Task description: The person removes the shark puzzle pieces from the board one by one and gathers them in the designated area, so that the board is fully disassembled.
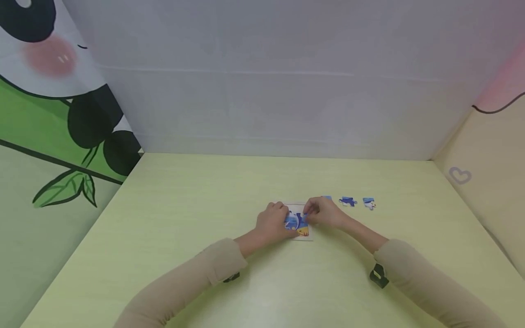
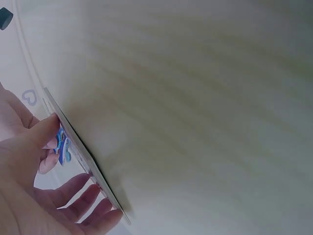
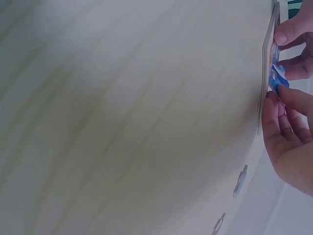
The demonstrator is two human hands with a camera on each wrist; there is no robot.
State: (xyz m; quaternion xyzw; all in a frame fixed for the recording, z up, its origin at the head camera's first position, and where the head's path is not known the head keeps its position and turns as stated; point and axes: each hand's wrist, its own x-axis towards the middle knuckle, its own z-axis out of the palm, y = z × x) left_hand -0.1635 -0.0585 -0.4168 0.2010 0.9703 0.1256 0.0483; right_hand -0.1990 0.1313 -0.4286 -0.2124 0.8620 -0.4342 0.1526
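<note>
A small jigsaw puzzle board (image 1: 310,237) with a pale border and a blue and yellow sea picture lies on the table. My left hand (image 1: 272,224) holds its left side, the thumb along the near edge and the fingers toward the far edge. With thumb and fingertips my right hand (image 1: 326,212) pinches a blue puzzle piece (image 3: 280,81) at the board's right side. In the right wrist view that piece stands tilted above the board surface, with a left fingertip close by. The left hand covers the board's left part.
To the right of the board lie loose puzzle pieces: a dark blue one (image 1: 348,201), a blue and white one (image 1: 369,203) and a light blue one (image 1: 326,197) partly behind the right hand. A pale wall (image 1: 262,114) closes off the table's back, with printed side panels left and right.
</note>
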